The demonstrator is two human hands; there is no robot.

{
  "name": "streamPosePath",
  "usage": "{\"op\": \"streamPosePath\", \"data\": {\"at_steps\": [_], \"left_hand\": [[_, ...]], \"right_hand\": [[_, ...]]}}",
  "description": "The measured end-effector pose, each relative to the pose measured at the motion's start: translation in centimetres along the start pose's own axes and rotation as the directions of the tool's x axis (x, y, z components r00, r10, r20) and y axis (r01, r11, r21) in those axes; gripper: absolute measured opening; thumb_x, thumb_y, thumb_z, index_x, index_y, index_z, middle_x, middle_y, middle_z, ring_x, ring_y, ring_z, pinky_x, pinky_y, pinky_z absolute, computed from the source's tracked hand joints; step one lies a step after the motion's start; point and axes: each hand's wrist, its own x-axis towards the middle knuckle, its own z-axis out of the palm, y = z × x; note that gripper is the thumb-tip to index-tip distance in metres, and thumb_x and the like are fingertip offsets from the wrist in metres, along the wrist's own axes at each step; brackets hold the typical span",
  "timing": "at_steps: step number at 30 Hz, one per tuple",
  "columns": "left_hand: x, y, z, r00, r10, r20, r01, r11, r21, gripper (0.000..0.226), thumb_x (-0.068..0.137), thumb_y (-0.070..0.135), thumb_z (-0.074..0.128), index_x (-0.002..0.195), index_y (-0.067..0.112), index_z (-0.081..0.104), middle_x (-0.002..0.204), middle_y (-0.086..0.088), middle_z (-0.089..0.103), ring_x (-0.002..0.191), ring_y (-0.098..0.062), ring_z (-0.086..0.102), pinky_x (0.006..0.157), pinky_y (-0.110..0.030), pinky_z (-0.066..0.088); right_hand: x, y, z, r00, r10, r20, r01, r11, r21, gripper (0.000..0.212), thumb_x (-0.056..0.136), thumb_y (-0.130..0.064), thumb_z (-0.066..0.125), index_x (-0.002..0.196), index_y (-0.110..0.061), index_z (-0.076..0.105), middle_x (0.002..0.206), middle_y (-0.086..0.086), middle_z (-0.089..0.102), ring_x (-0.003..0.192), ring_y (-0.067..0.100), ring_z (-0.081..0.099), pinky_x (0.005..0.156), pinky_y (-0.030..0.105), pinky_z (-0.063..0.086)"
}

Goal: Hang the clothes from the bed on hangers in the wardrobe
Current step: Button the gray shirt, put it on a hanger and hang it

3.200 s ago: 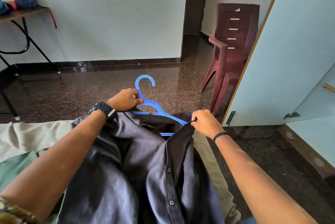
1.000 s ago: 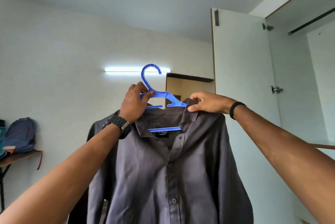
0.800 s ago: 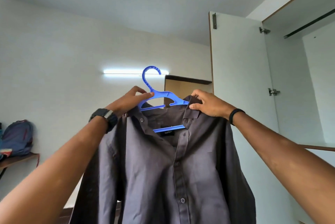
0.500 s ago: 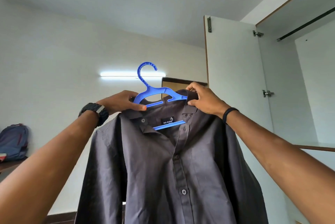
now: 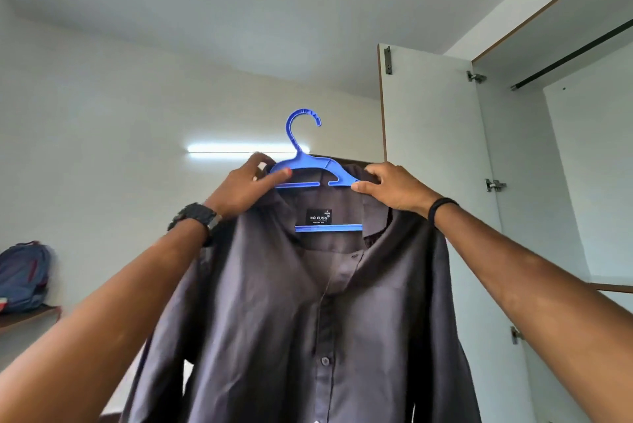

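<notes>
A dark grey button shirt (image 5: 308,313) hangs in front of me on a blue plastic hanger (image 5: 301,166), held up at head height. My left hand (image 5: 245,191) grips the hanger's left arm together with the collar there. My right hand (image 5: 394,188) grips the hanger's right arm and the collar over it. The hook points up, free of any rail. The open wardrobe (image 5: 582,183) stands to the right, its dark hanging rail (image 5: 572,54) high up with nothing on it in view.
The wardrobe's open door (image 5: 431,166) stands just right of the shirt, hinges along its edge. A blue backpack (image 5: 22,277) sits on a shelf at far left. A tube light (image 5: 239,148) glows on the back wall. A wardrobe shelf edge (image 5: 613,287) shows at right.
The shirt came up off the bed on the hanger. In the last second both hands slid along the collar, settling it over the hanger's arms, and the hanger levelled.
</notes>
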Motion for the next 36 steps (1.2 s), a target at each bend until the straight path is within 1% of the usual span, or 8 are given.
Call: {"op": "streamPosePath", "data": {"at_steps": [5,10,14,17,22,25,32,36], "left_hand": [[-0.3,0.4,-3.4,0.901,-0.126,0.415,0.192,0.974,-0.120,0.056,0.063,0.039,0.072,0.112,0.014,0.061,0.104,-0.001,0.067,0.089,-0.019,0.062,0.080,-0.026,0.045],[-0.4,1.8,-5.1,0.981,-0.019,0.195,0.018,1.000,0.007,0.068,0.060,0.065,0.068,0.092,0.005,0.066,0.085,-0.008,0.065,0.076,-0.014,0.057,0.073,-0.028,0.043],[1.3,5.0,-7.4,0.996,-0.029,0.089,0.009,0.977,0.213,0.063,0.078,0.067,0.057,0.069,0.004,0.058,0.068,-0.003,0.053,0.064,-0.016,0.044,0.060,-0.029,0.032],[3.1,8.0,-8.8,0.990,-0.088,0.106,0.041,0.924,0.381,0.056,0.083,0.069,0.046,0.066,0.016,0.057,0.073,-0.004,0.057,0.068,-0.019,0.051,0.065,-0.030,0.037],[2.6,6.6,-8.3,0.913,-0.359,0.193,0.177,0.775,0.607,0.091,0.067,0.089,0.030,0.111,0.019,0.068,0.117,-0.005,0.062,0.104,-0.024,0.058,0.101,-0.036,0.039],[-1.9,1.6,-5.0,0.798,-0.519,0.308,0.206,0.714,0.670,0.094,0.063,0.092,0.031,0.116,0.022,0.066,0.126,-0.005,0.061,0.111,-0.024,0.057,0.106,-0.037,0.036],[-19.5,-13.2,5.2,0.335,-0.759,0.558,0.302,0.648,0.699,0.084,0.073,0.086,0.033,0.110,0.019,0.069,0.115,-0.003,0.067,0.101,-0.020,0.063,0.100,-0.032,0.042],[-28.9,-20.2,10.2,0.142,-0.770,0.622,0.362,0.625,0.692,0.088,0.065,0.091,0.033,0.104,0.022,0.071,0.114,0.002,0.067,0.100,-0.017,0.065,0.102,-0.034,0.042]], "right_hand": [[-0.6,-1.4,-1.9,0.995,0.025,0.096,-0.027,1.000,0.012,0.028,0.090,-0.041,0.063,0.076,-0.017,0.059,0.074,-0.002,0.057,0.073,0.017,0.054,0.066,0.029,0.039],[-1.3,-3.0,-5.6,0.857,-0.016,0.516,-0.277,0.830,0.485,0.033,0.092,-0.037,0.056,0.109,-0.010,0.066,0.114,0.007,0.069,0.102,0.020,0.065,0.094,0.030,0.050],[-0.4,-3.6,-8.5,0.807,-0.107,0.581,-0.311,0.759,0.573,0.041,0.094,-0.011,0.053,0.133,0.001,0.050,0.135,0.017,0.055,0.126,0.030,0.052,0.108,0.039,0.041],[0.7,-4.3,-9.6,0.868,-0.044,0.495,-0.272,0.792,0.547,0.038,0.093,-0.009,0.055,0.128,0.007,0.054,0.126,0.022,0.059,0.105,0.030,0.064,0.097,0.038,0.050],[1.0,-3.4,-6.5,0.857,0.017,0.515,-0.324,0.796,0.512,0.036,0.091,-0.015,0.060,0.116,0.010,0.059,0.105,0.021,0.066,0.078,0.022,0.066,0.077,0.029,0.057],[-1.6,-1.6,0.3,0.777,0.050,0.627,-0.426,0.776,0.466,0.016,0.093,-0.015,0.058,0.091,-0.002,0.067,0.082,0.010,0.070,0.068,0.015,0.067,0.066,0.024,0.057],[-14.7,3.4,22.4,0.379,0.112,0.919,-0.754,0.612,0.236,0.014,0.093,-0.007,0.057,0.098,0.005,0.062,0.092,0.017,0.064,0.076,0.020,0.066,0.067,0.027,0.058],[-22.3,4.8,32.0,0.221,0.114,0.969,-0.821,0.558,0.122,0.013,0.092,-0.003,0.057,0.081,0.002,0.062,0.069,0.010,0.069,0.062,0.016,0.067,0.060,0.026,0.056]]}}
